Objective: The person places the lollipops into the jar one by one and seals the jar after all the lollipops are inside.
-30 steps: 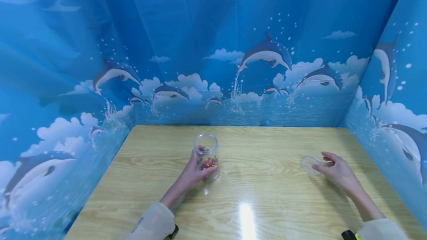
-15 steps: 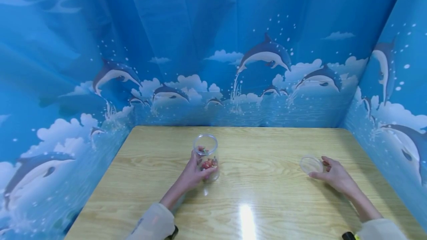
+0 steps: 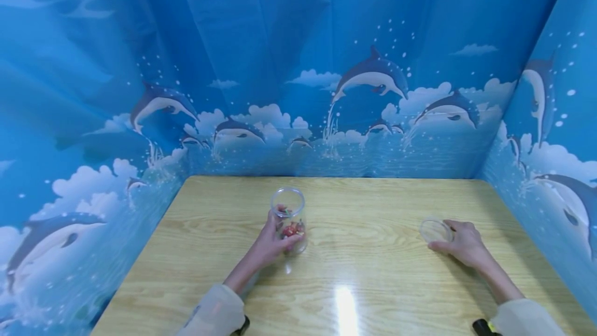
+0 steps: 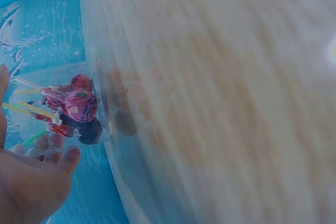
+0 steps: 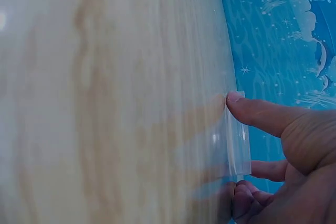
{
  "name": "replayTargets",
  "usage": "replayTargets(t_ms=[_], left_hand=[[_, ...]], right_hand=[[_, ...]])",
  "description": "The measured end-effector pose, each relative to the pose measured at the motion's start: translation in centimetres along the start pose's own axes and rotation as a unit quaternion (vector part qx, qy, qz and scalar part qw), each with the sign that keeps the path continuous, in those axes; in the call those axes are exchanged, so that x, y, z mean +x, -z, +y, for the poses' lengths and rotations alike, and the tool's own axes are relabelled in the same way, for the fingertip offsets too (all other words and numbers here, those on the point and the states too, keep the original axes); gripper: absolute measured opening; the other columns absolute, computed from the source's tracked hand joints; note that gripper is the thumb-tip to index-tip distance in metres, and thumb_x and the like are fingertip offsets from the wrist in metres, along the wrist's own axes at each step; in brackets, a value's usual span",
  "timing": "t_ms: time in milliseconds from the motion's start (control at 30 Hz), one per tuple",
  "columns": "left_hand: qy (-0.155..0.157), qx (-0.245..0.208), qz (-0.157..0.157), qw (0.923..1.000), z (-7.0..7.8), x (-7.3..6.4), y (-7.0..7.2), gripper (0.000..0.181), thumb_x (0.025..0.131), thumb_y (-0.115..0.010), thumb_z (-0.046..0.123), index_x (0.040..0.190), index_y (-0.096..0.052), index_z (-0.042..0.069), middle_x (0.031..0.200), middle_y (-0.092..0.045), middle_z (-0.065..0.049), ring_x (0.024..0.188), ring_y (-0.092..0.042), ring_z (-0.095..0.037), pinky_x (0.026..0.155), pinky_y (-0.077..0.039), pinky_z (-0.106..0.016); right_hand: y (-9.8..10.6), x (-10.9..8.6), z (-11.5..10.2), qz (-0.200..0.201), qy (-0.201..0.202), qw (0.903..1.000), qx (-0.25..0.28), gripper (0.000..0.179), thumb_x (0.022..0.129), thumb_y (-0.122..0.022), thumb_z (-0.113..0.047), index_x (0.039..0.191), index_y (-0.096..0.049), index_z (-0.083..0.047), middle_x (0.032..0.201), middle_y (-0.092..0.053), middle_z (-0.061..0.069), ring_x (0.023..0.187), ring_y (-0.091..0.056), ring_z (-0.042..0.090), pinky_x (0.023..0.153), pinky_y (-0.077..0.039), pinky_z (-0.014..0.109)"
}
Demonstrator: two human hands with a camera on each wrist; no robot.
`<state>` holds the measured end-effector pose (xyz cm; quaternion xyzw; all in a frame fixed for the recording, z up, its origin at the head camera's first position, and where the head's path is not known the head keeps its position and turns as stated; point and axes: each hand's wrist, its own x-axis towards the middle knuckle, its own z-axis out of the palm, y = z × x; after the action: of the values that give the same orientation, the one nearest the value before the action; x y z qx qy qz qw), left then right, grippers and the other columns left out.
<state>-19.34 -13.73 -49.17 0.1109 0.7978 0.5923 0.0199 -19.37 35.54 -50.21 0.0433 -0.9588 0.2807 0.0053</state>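
Note:
A clear plastic jar (image 3: 300, 211) stands upright and uncovered on the table, left of the middle. Inside it lie several wrapped lollipops (image 4: 79, 106) with red, pink and dark wrappers and yellow and green sticks. My left hand (image 3: 270, 240) grips the jar's side, thumb in front and fingers round the back. Toward the table's right side lies a round clear lid (image 3: 434, 231), flat on the surface. My right hand (image 3: 466, 245) holds the lid by its rim, the thumb (image 5: 252, 109) on one edge and the fingertips (image 5: 244, 198) on the opposite one.
The wood-grain table (image 3: 364, 222) carries a bright light reflection near its front. Blue dolphin-print sheets (image 3: 298, 66) hang behind it and along both sides. A black and yellow item (image 3: 485, 327) shows at the right sleeve.
My right hand has shifted left onto the lid, and its thumb and fingers have closed on the rim. The left hand and the jar have stayed in place.

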Motion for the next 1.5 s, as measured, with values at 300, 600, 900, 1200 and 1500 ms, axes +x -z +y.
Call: replayTargets(t_ms=[300,600,900,1200,1500], left_hand=[[0.001,0.002,0.002,1.0,0.2,-0.1,0.0,0.077,0.086,-0.083,0.008,0.146,-0.034,0.004,0.15,-0.047,-0.027,0.14,-0.041,-0.053,0.097,-0.056,-0.052],[0.001,0.002,-0.007,1.0,0.4,-0.2,0.1,0.079,0.088,-0.082,0.008,0.147,-0.031,0.001,0.151,-0.046,-0.028,0.14,-0.04,-0.055,0.099,-0.055,-0.053],[0.001,-0.007,-0.009,0.9999,0.3,-0.2,0.1,0.078,0.087,-0.082,0.007,0.146,-0.032,0.003,0.152,-0.044,-0.029,0.14,-0.04,-0.054,0.086,-0.061,-0.043],[0.0,-0.007,-0.01,0.9999,0.3,-0.1,0.1,0.077,0.087,-0.082,0.006,0.145,-0.032,0.004,0.152,-0.044,-0.03,0.139,-0.042,-0.053,0.079,-0.063,-0.039],[-0.001,0.006,-0.01,0.9999,0.3,-0.1,0.1,0.077,0.088,-0.081,0.007,0.146,-0.031,0.003,0.153,-0.044,-0.03,0.139,-0.042,-0.053,0.092,-0.059,-0.049]], right_hand=[[-0.2,-0.4,-3.0,-0.042,-0.015,0.9938,0.102,0.093,0.089,-0.083,-0.024,0.145,-0.026,0.025,0.125,-0.051,0.045,0.114,-0.055,0.055,0.093,-0.053,0.059],[-0.9,-0.3,-8.1,-0.047,-0.004,0.9843,0.17,0.091,0.086,-0.085,-0.013,0.148,-0.027,0.02,0.106,-0.055,0.018,0.094,-0.053,0.027,0.067,-0.049,0.026],[-1.4,-0.3,-12.1,-0.045,0.027,0.9702,0.236,0.088,0.083,-0.084,-0.002,0.149,-0.029,0.016,0.103,-0.05,0.014,0.088,-0.048,0.022,0.062,-0.046,0.025],[-1.4,-0.1,-15.7,-0.067,0.044,0.9573,0.278,0.089,0.084,-0.084,-0.004,0.152,-0.029,0.013,0.102,-0.048,0.014,0.084,-0.047,0.018,0.062,-0.047,0.024],[-1.5,0.5,-19.5,-0.093,0.081,0.9477,0.294,0.088,0.086,-0.084,-0.006,0.154,-0.029,0.008,0.097,-0.046,0.012,0.08,-0.047,0.02,0.062,-0.048,0.028]])
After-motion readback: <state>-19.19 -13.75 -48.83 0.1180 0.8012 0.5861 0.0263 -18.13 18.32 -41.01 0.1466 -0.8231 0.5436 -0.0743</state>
